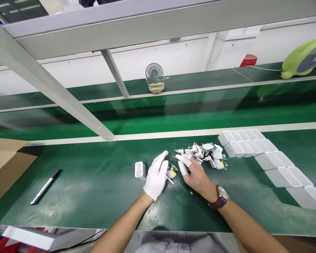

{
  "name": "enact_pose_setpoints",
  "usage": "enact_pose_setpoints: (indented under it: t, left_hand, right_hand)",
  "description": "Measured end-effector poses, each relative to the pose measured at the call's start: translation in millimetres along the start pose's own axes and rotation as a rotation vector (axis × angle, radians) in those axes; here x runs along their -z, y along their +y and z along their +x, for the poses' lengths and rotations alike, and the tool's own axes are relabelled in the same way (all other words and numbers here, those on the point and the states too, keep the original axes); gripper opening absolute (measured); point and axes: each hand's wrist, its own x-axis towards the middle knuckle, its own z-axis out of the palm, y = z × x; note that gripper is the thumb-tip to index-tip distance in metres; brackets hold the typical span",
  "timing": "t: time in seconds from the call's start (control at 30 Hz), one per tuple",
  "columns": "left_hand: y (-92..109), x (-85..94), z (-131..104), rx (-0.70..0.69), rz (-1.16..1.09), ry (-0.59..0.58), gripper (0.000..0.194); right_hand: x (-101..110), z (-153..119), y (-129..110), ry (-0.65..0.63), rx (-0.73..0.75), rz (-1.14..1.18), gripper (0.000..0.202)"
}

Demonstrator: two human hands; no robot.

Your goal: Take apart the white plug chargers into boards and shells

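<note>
My left hand (156, 177), in a white glove, is curled against a small circuit board (173, 169) with a yellow part, which sticks out past the thumb. A thin white piece (170, 180) shows just below that board. White finger covers are on the fingers of my right hand (196, 174); the fingertips are drawn together beside the pile, and what is between them is too small to make out. Behind that hand lies a heap of circuit boards with white plug parts (206, 153). An open white plastic case (140, 169) stands left of my left hand.
Rows of white cases (246, 144) run along the right side of the green table (94, 189). At left are a marker pen (46, 187) and a cardboard box (9, 165). A small fan (155, 77) and a green fan (302, 58) stand on the shelf behind the metal frame (68, 109).
</note>
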Motion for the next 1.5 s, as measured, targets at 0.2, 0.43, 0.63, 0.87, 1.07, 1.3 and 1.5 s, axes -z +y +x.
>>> enact_pose_setpoints:
  t: [0.2,0.43,0.63,0.87,1.07,1.3,1.5]
  left_hand:
    - [43,27.8,-11,-0.185,0.05,0.233,0.035]
    - [25,30.3,-29,-0.086,0.204,-0.045,0.028]
    - [35,50.6,-38,-0.135,0.322,0.029,0.015]
    - [24,197.9,-5,-0.288,0.319,0.795,0.038]
    - [-28,297.2,-1,0.045,0.655,0.99,0.042]
    - [-50,334.7,-18,0.202,0.918,0.948,0.012]
    - [-57,338.4,-12,0.178,1.04,0.867,0.019]
  right_hand:
    - [3,1,-3,0.054,0.006,-0.001,0.052]
    - [-2,-9,-14,-0.055,0.236,0.036,0.057]
    - [-5,-15,-21,-0.172,0.209,0.031,0.055]
    - [-7,-11,-12,-0.089,0.19,-0.235,0.023]
    - [-22,-23,-10,-0.218,0.162,-0.498,0.042]
    - [-25,-33,-5,-0.242,0.179,-0.27,0.03]
    - [-28,-36,-6,-0.293,0.145,-0.283,0.02]
